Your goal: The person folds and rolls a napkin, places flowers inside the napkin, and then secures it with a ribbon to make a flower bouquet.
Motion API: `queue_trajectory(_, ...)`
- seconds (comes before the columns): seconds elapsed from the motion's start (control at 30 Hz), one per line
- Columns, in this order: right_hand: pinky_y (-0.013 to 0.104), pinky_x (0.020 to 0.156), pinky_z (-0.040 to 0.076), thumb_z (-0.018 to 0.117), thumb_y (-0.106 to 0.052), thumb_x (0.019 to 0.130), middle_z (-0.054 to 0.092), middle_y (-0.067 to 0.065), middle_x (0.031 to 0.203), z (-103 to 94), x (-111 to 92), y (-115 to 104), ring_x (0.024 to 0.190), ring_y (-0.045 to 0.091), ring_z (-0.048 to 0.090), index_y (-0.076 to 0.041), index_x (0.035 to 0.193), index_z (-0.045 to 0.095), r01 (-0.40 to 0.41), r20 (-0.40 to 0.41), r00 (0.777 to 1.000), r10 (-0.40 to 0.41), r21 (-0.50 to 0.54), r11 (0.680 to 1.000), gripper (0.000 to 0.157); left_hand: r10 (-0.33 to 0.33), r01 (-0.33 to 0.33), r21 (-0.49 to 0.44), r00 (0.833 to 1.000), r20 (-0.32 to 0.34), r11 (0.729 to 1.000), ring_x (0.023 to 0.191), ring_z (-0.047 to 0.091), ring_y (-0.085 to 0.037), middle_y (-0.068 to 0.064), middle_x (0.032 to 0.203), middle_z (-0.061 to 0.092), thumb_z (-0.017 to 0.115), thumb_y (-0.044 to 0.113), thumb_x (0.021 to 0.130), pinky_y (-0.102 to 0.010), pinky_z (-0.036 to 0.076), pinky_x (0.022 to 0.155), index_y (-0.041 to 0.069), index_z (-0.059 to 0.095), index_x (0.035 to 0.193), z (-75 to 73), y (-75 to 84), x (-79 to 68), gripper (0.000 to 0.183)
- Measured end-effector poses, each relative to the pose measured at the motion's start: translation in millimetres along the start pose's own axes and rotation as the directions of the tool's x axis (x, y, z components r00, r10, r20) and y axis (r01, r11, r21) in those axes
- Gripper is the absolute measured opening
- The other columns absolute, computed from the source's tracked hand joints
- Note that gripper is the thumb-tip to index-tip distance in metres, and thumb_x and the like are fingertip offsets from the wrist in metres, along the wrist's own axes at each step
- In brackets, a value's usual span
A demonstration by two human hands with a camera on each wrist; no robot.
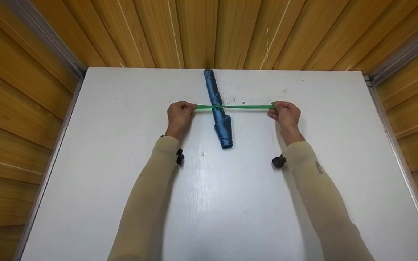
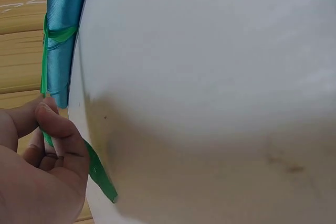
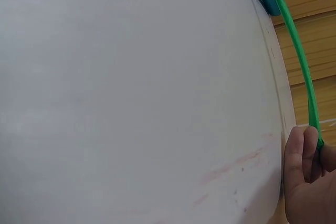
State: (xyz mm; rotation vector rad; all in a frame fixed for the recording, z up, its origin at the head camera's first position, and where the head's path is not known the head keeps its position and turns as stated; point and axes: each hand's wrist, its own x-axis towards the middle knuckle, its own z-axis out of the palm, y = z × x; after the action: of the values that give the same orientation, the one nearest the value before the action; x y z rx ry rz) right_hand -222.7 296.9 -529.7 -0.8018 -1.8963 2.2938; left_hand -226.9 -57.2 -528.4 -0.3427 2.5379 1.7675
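A rolled-up piece of shiny blue cloth [image 1: 224, 130] lies lengthwise on the white table, its near end wider with a folded flap. Around its middle runs a green ribbon [image 1: 247, 107], crossed over the roll and stretched out to both sides. My left hand [image 1: 180, 115] pinches one end between thumb and finger; in the left wrist view the ribbon's loose tail [image 2: 102, 177] hangs past the fingers. The other end is pinched by my right hand [image 1: 286, 115], with the ribbon taut from roll to fingertips in the right wrist view.
The white table [image 1: 216, 210] has small specks and faint marks near the roll. Wood-patterned panels [image 1: 230, 32] stand at the back and both sides, with metal edging along the corners. A black wrist camera [image 1: 278, 161] hangs at the right sleeve, another at the left.
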Motion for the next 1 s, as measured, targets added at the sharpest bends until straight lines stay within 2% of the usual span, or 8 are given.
queue_trajectory(0.23, 0.032, 0.089, 0.060, 0.061, -0.006, 0.108, 0.065, 0.014, 0.119, -1.2, -2.7, 1.0, 0.088, 0.016, 0.071, 0.001, 0.117, 0.063, 0.007, -0.034, 0.999, -0.008, -0.027, 1.000, 0.012, -0.014, 0.014, -0.022, 1.000, 0.003, 1.000, 0.086, 0.062, -0.017, -0.008, 0.100, 0.070, 0.075, 0.018, 0.102, -0.025, 0.050, 0.070, 0.002, 0.079, 0.104, 0.9, 1.2, -1.3, 0.017)
queue_trajectory(0.57, 0.031, 0.085, 0.060, 0.059, -0.003, 0.108, 0.064, 0.013, 0.114, -4.3, -3.8, 0.3, 0.087, 0.016, 0.071, 0.001, 0.112, 0.062, 0.019, -0.067, 0.998, -0.020, -0.014, 1.000, 0.007, 0.041, -0.040, 0.019, 0.999, -0.011, 0.999, 0.086, 0.063, -0.018, -0.008, 0.096, 0.072, 0.074, 0.017, 0.102, -0.027, 0.050, 0.074, 0.001, 0.080, 0.101, 0.4, 4.5, -0.5, 0.017)
queue_trajectory(0.8, 0.031, 0.084, 0.061, 0.060, -0.002, 0.107, 0.065, 0.014, 0.113, -7.1, -4.7, -0.2, 0.087, 0.018, 0.073, 0.000, 0.107, 0.064, 0.016, -0.087, 0.996, -0.015, 0.002, 1.000, 0.004, 0.014, -0.014, -0.002, 1.000, -0.008, 1.000, 0.086, 0.062, -0.017, -0.007, 0.096, 0.071, 0.075, 0.015, 0.102, -0.026, 0.050, 0.074, 0.002, 0.079, 0.100, 2.0, 6.2, 1.9, 0.014)
queue_trajectory(1.0, 0.031, 0.083, 0.061, 0.062, -0.005, 0.107, 0.067, 0.012, 0.110, -9.1, -4.9, 0.4, 0.086, 0.017, 0.072, -0.001, 0.110, 0.064, 0.034, -0.049, 0.998, -0.036, -0.040, 0.999, 0.005, 0.010, -0.010, -0.010, 1.000, 0.008, 1.000, 0.080, 0.062, -0.015, -0.007, 0.092, 0.070, 0.075, 0.017, 0.102, -0.025, 0.050, 0.069, 0.001, 0.079, 0.102, 1.2, 4.6, 1.6, 0.016)
